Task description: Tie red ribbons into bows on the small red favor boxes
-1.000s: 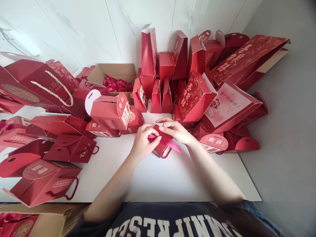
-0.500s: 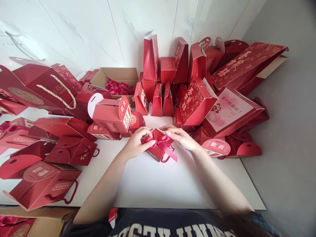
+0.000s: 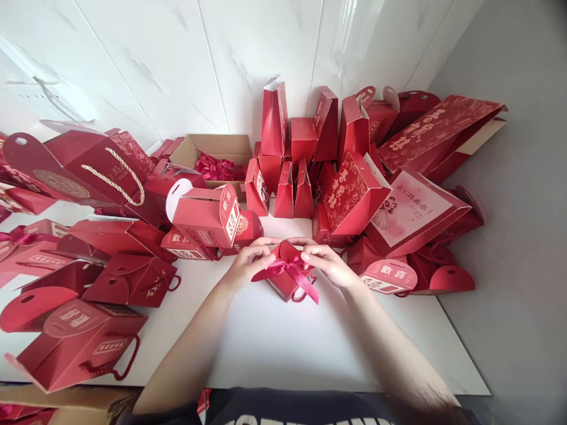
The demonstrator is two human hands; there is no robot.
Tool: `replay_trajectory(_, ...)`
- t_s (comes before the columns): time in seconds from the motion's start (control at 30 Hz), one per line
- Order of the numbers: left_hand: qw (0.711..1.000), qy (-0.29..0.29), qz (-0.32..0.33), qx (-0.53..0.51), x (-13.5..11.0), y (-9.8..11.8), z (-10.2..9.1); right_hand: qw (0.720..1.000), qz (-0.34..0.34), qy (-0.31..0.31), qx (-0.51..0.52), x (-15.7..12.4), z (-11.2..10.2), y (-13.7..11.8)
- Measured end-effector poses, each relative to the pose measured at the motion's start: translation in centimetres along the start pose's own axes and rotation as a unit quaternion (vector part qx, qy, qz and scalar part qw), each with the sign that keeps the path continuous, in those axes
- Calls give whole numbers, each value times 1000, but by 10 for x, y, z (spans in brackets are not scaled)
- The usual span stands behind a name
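A small red gift box (image 3: 282, 287) stands on the white table in front of me, with a thin red cord handle at its right side. Across its top sits a shiny dark-pink ribbon bow (image 3: 287, 267), one tail hanging down the front to the right. My left hand (image 3: 248, 264) is closed at the bow's left loop, thumb in front and fingers behind. At the right loop my right hand (image 3: 326, 262) is closed in the same manner. Some fingertips are hidden behind the box and ribbon.
Red gift boxes (image 3: 80, 342) crowd the table's left. Behind stands a cardboard box (image 3: 186, 150) of loose ribbons (image 3: 219, 167). Upright red boxes (image 3: 274, 118) line the tiled wall, and more boxes (image 3: 411, 200) pile up at right beside the grey wall (image 3: 522, 236).
The camera view has tilted up slightly, so everything sits lower. My left thumb has shifted away from the knot, leaving more of the bow showing. The gift box stays between my hands.
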State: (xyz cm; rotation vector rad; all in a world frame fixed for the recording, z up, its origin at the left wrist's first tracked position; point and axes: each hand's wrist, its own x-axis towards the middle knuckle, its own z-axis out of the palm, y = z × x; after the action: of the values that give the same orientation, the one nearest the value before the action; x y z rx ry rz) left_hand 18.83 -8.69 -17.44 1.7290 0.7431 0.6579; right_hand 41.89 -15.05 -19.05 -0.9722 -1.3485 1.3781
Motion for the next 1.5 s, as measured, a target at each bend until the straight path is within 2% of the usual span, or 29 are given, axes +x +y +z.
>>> replay_trajectory(0.13, 986, 135, 42, 88, -2, -2, 14, 1000, -12, 12, -8, 0, 2, 4)
replay_trajectory(0.2, 972, 178, 76, 133, -3, -3, 21, 999, -20, 27, -12, 0, 3, 5)
replay_trajectory(0.33, 958, 215, 104, 159, -5, -7, 29, 998, -40, 38, -32, 0, 4, 7)
replay_trajectory(0.47, 951, 246, 91, 163, -6, -9, 31, 997, -54, 33, -44, 0, 3, 9)
replay_trajectory(0.73, 963, 237, 43, 120, -4, -7, 30, 997, -41, 28, -55, 1, 1, 10)
replay_trajectory(0.8, 963, 231, 54, 131, -4, -7, 28, 997, -44, 30, -58, 1, 0, 10)
replay_trajectory(0.87, 952, 223, 90, 190, -5, -5, 25, 996, -48, 31, -63, 1, -1, 11)
replay_trajectory(0.97, 918, 211, 141, 304, -8, -2, 19, 996, -51, 31, -66, 0, -3, 13)
replay_trajectory(1.03, 901, 209, 152, 348, -9, -2, 16, 996, -50, 30, -62, -1, -3, 13)
replay_trajectory(1.1, 896, 211, 154, 359, -8, -2, 14, 997, -48, 31, -58, -1, -3, 13)
replay_trajectory(1.17, 908, 209, 145, 332, -6, -4, 15, 997, -45, 29, -58, 0, -3, 14)
replay_trajectory(1.33, 966, 170, 70, 182, -2, -5, 23, 997, -32, 35, -64, 1, -6, 6)
replay_trajectory(1.43, 975, 163, 48, 141, -2, -5, 24, 992, 7, 90, -84, -9, -3, -7)
replay_trajectory(1.5, 982, 158, 34, 96, -2, -4, 22, 979, 55, 139, -139, -20, 1, -16)
